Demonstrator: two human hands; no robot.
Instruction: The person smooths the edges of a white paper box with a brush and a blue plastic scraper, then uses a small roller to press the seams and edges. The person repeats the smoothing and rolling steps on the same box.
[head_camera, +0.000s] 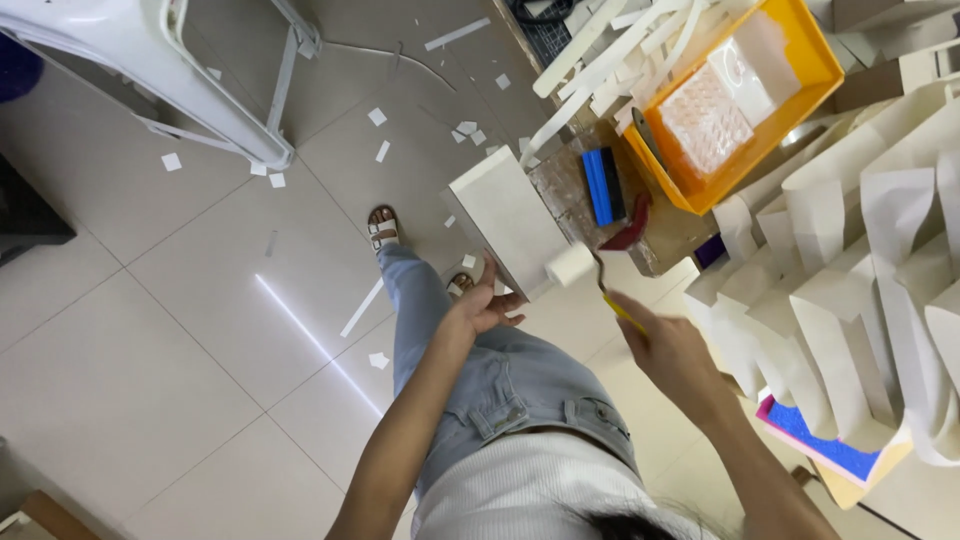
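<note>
White folded paper bag (508, 215), flat, roller (570, 265) touching its edge.

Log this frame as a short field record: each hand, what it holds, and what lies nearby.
left hand: left hand steadies a white folded board from its lower end
right hand: right hand grips the yellow handle of a small paint roller
roller position: white sleeve against the board's lower right edge
nearby: orange tray with pale contents, blue block, stacked white paper bags
floor: tiles strewn with white paper scraps
</note>
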